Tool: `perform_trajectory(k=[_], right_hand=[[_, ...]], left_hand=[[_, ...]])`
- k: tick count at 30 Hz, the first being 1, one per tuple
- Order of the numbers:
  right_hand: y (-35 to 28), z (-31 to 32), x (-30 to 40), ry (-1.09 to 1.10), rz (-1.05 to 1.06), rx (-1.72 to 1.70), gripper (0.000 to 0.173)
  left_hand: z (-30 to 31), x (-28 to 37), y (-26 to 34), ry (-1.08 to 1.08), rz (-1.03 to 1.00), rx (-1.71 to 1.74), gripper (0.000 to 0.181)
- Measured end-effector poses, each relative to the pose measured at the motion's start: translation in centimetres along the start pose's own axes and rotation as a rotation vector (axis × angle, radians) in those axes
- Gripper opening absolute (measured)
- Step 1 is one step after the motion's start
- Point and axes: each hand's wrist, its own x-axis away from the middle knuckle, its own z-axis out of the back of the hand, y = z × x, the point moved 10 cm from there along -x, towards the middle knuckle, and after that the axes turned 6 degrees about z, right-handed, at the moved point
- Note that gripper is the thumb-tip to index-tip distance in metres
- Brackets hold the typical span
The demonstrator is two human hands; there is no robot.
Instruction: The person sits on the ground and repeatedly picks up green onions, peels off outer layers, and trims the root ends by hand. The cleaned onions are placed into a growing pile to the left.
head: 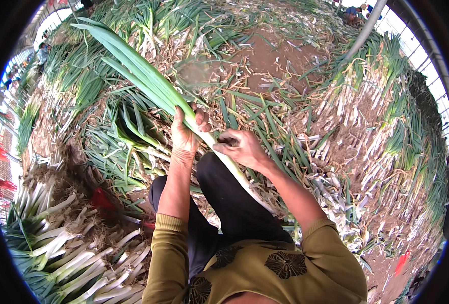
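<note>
A long green onion (163, 89) with broad green leaves and a white stalk slants across the middle of the view, over my right knee. My left hand (188, 127) is wrapped around it where the green turns to white. Just below, my right hand (241, 148) has its thumb and curled fingers pinched at the white stalk's surface; whether it grips a loose layer cannot be seen. The root end (268, 205) points down to the right, past my thigh. Under my left forearm lie more green onions (140, 140) on the ground.
Stacked green onions with bare white stalks and roots (84, 258) fill the lower left. Stripped leaves (258, 114) litter the brown soil (254, 60). A bank of onions (372, 114) runs along the right, near a slanted metal pole (367, 30). Another person (351, 15) is far off.
</note>
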Motion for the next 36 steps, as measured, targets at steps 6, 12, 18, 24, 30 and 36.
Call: perform_trajectory(k=[6,12,18,24,30,36], right_hand=[[-3.8,0.8,0.4,0.217,0.356,0.338,0.012],[-2.0,1.9,1.3,0.197,0.196,0.313,0.008],[-3.1,0.5,0.0,0.148,0.195,0.344,0.01],[-1.1,0.1,-0.2,0.039,0.041,0.197,0.009],[5.6,5.4,7.1,-0.101,-0.32,0.476,0.013],[19.2,12.1,21.0,-0.508,-0.753,1.117,0.017]], left_hand=[[0.1,0.0,0.1,0.185,-0.001,-0.074,0.039],[-0.2,0.1,0.2,0.169,-0.016,-0.054,0.038],[-0.3,0.1,0.2,0.177,-0.016,-0.088,0.04],[-0.5,0.5,0.7,0.184,-0.015,-0.058,0.04],[-0.1,1.3,2.2,0.155,-0.036,-0.032,0.037],[0.1,1.1,2.2,0.197,-0.062,-0.001,0.036]])
